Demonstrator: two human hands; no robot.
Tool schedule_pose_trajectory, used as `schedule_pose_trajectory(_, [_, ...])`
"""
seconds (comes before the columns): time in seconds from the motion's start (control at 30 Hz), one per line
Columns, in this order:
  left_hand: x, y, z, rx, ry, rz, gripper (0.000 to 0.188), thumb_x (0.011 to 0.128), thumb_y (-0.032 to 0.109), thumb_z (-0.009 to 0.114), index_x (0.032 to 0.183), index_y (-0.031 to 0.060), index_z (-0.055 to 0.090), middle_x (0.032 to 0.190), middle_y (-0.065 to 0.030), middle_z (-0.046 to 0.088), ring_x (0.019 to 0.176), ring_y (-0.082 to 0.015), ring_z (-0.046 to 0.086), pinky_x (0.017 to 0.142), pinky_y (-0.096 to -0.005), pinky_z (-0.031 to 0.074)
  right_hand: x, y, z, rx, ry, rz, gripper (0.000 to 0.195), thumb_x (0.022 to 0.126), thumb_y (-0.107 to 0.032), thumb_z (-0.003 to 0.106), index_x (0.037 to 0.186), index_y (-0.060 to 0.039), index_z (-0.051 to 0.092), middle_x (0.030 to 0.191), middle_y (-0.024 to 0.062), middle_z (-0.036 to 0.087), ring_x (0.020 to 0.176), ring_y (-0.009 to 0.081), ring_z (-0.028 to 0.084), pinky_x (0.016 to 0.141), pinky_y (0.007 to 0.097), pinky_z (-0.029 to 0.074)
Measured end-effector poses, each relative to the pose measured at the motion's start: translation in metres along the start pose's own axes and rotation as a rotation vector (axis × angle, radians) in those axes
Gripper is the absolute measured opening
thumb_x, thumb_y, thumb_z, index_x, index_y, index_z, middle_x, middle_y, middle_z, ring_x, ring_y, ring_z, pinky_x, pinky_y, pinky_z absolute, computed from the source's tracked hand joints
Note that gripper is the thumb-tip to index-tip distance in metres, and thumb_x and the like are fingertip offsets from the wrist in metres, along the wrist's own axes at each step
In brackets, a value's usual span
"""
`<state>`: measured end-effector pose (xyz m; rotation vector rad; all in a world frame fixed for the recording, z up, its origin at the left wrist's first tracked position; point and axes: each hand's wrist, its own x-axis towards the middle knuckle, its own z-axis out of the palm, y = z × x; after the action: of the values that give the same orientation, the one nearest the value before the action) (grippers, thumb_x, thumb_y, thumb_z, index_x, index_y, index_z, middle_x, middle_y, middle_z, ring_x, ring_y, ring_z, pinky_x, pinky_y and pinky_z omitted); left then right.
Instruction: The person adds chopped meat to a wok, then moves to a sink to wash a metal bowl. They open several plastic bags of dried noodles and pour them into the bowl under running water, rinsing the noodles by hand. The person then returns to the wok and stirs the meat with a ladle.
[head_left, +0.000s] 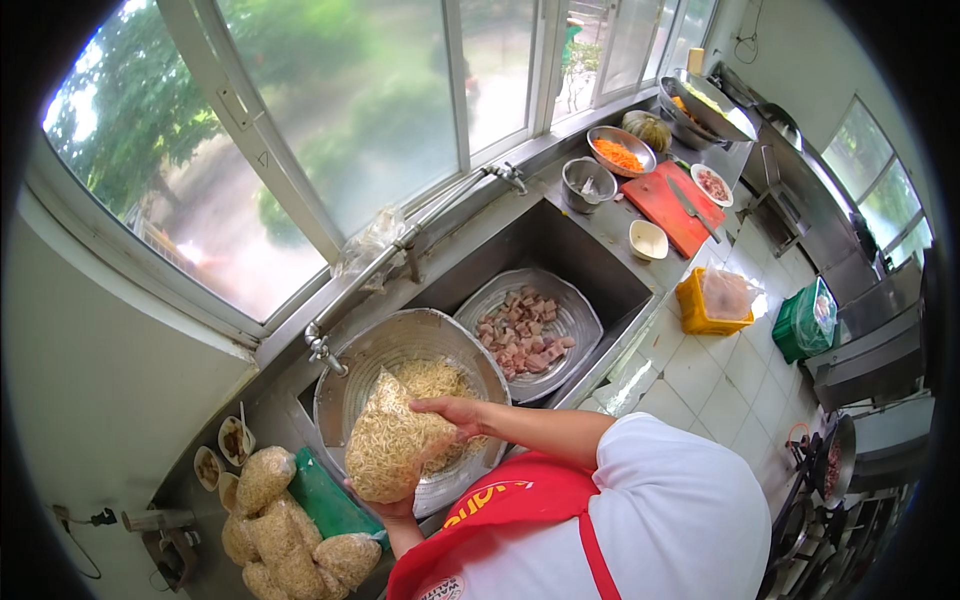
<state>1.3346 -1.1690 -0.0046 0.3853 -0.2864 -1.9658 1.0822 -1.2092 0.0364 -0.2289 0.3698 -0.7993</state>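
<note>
A clear plastic bag of bean sprouts (397, 450) is held between my two hands, tilted over a large round metal basin (337, 397). My left hand (391, 507) supports the bag's full lower end from below. Higher up, my right hand (454, 415) grips its other side. Loose bean sprouts (435, 377) lie in the basin under the bag. Beside it in the sink, a second metal basin (589, 322) holds cubes of raw meat (525, 334).
Several filled sprout bags (281, 532) are piled by a green board (326, 487). Faucets (326, 352) overhang the sink (607, 259). A knife (690, 202) rests on a red cutting board (652, 191), near a bowl of shredded carrot (619, 155). Yellow (701, 307) and green (795, 330) crates stand on the floor.
</note>
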Motion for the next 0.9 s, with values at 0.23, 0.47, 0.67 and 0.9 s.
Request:
schedule_pose_trajectory(0.23, [0.007,-0.003,0.013,0.154,-0.044,-0.1,0.086,0.098,0.065,0.057,0.161,0.0091,0.04,0.159,-0.0173,0.049,0.141,-0.0396,0.053,0.113,-0.0603,0.047,-0.025,-0.012,-0.001,-0.044,-0.037,0.03,0.072,0.097,-0.041,0.075,0.153,-0.0045,0.048,0.15,0.0162,0.06,0.133,0.0285,0.062,0.115,0.0487,0.05])
schedule_pose_trajectory(0.47, [0.015,0.007,0.0,0.269,0.022,-0.118,0.08,0.1,0.059,0.057,0.159,0.0075,0.042,0.156,-0.0177,0.052,0.137,-0.0387,0.056,0.11,-0.0585,0.05,-0.022,-0.002,0.004,-0.168,0.025,0.048,0.073,0.095,-0.041,0.076,0.153,-0.0054,0.049,0.148,0.0151,0.061,0.133,0.0281,0.062,0.114,0.0478,0.049])
schedule_pose_trajectory(0.67, [0.018,0.013,-0.018,0.397,0.092,-0.158,0.074,0.102,0.053,0.057,0.158,0.0061,0.044,0.154,-0.0181,0.055,0.134,-0.038,0.059,0.108,-0.0571,0.052,-0.011,-0.018,0.02,-0.719,0.305,0.151,0.09,0.089,-0.054,0.079,0.157,-0.0047,0.048,0.155,0.0129,0.057,0.146,0.0298,0.049,0.121,0.0449,0.037])
schedule_pose_trajectory(0.9, [0.031,0.018,-0.015,0.508,0.151,-0.141,0.063,0.105,0.042,0.056,0.154,0.0035,0.047,0.148,-0.0185,0.059,0.128,-0.0363,0.065,0.103,-0.0537,0.057,0.003,-0.033,0.007,-0.917,0.251,0.113,0.092,0.086,-0.059,0.081,0.154,-0.0042,0.054,0.157,0.0139,0.055,0.146,0.0281,0.048,0.121,0.0386,0.036])
